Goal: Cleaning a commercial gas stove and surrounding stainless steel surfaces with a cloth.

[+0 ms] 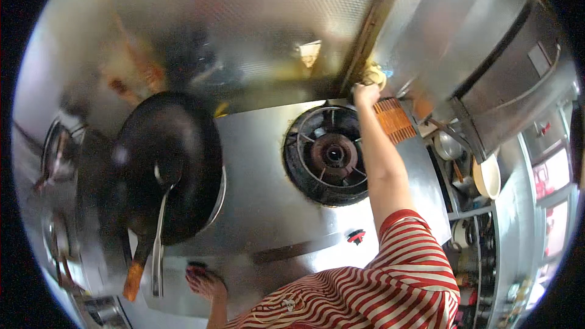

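Observation:
My right hand reaches to the back right corner of the stainless steel stove and grips what looks like a crumpled yellowish cloth. The forearm passes over the right side of a black gas burner. At the stove's front, my left hand has its fingers on a red and black control knob. A large dark wok with a wooden handle end sits on the left, and a metal ladle rests in it.
A brown slatted mat lies right of the burner. Another red and black knob is at the front. A dirty steel wall rises behind. At the right are a shelf with a pan and a pale basin.

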A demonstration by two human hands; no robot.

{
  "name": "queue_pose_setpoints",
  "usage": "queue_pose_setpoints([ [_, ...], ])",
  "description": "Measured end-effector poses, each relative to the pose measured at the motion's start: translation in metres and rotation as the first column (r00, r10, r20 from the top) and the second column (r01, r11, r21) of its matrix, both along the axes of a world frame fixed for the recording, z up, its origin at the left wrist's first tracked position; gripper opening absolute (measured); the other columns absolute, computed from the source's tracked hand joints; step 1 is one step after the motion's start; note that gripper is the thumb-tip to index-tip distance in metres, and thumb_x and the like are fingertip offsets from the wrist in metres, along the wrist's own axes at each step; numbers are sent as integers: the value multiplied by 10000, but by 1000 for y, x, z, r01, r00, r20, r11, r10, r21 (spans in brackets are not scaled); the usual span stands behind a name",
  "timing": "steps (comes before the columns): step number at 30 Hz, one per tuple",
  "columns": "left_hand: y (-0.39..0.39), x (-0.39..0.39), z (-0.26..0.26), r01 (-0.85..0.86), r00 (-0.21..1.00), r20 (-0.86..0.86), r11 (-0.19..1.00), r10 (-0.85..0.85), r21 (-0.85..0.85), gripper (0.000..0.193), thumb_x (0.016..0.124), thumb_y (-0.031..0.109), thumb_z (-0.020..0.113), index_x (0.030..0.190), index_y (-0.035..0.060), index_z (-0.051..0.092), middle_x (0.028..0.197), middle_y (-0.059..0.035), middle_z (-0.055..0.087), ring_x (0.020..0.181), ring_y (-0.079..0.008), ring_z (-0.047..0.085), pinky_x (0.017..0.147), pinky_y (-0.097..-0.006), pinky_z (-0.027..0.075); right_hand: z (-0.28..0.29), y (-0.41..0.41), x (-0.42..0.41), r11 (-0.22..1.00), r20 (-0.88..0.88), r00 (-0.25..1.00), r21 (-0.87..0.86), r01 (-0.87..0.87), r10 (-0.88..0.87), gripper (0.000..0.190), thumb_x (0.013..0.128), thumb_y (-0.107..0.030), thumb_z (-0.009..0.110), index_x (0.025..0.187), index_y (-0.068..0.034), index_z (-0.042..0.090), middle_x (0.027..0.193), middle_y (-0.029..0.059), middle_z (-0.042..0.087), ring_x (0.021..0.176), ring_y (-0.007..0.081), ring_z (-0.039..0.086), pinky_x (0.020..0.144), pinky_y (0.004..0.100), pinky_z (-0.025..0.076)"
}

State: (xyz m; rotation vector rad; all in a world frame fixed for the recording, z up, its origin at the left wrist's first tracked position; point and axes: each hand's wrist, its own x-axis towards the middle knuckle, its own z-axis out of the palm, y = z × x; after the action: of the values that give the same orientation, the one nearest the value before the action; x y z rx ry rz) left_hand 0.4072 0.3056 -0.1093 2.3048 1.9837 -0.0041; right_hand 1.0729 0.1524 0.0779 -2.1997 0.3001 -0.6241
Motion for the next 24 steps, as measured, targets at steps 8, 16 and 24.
queue_pose_setpoints([
  [8,-29,-40,54,31,885,463,984,54,-175,542,855,273,467,1324,25,358,1378,-172,343,1317,-346,235,1073,-491,160,72,-83,-95,361,71,710,823,-439,700,194,858,-201,538,997,-70,572,882,79,599,791,221,600,644,370,516],
  [16,-26,-114,8,92,940,332,995,-77,-32,552,826,276,491,1298,14,381,1389,-172,323,1315,-358,230,1065,-509,170,137,-19,-292,226,35,380,751,-620,924,325,894,-230,456,1109,-4,547,1031,83,597,926,202,576,794,364,468],
  [24,-2,-188,23,224,850,514,963,-118,-149,533,801,246,553,1275,50,404,1369,-212,278,1309,-401,183,1058,-539,146,168,113,-461,201,35,273,589,-783,961,272,858,-163,517,1070,5,540,1004,84,586,894,187,565,766,341,456],
])
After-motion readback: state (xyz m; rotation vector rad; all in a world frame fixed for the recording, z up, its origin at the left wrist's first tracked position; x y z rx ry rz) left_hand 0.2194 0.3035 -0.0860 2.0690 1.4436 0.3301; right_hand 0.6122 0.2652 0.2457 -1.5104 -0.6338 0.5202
